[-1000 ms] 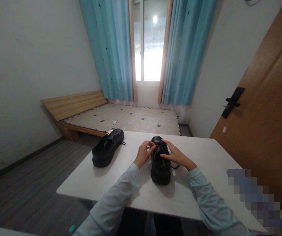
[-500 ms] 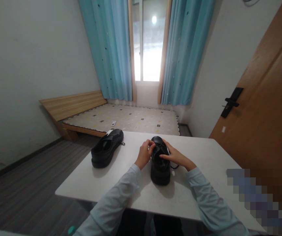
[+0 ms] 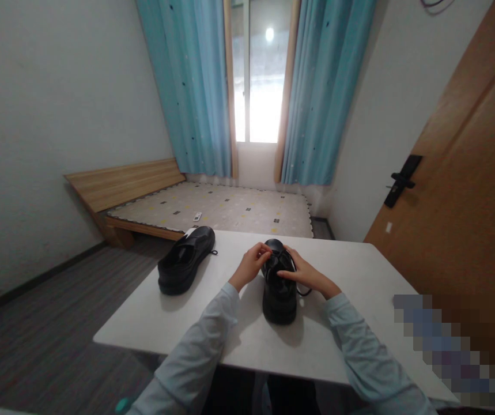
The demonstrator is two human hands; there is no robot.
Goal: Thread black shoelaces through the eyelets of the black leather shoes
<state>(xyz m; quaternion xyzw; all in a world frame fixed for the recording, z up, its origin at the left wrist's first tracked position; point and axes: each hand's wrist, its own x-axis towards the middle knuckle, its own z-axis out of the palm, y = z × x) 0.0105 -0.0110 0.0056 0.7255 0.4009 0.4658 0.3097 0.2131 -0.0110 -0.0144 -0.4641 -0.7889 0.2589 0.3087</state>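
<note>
A black lace-up shoe [image 3: 279, 302] stands on the white table [image 3: 238, 369], its toe pointing away from me and its heel towards me. My left hand [image 3: 252, 262] is closed in a pinch at the left of the lacing, on the shoelace, which barely shows between the fingertips. From the right, my right hand [image 3: 305, 271] grips the shoe, thumb over the opening and fingers along the far side, partly hidden. A loose loop of dark lace [image 3: 304, 293] hangs beside the shoe below that hand. The matching black shoe [image 3: 184, 262] rests apart at the left.
Behind the table is a low bed [image 3: 230, 210] with a patterned mattress and a small white remote [image 3: 197, 217] on it. Blue curtains [image 3: 195, 86] flank the window. A wooden door [image 3: 454, 190] stands at the right. A blurred patch covers the table's right corner.
The left hand has drawn slightly left and away from the shoe's lacing. The right hand keeps its grip. The whole view has shifted a little.
</note>
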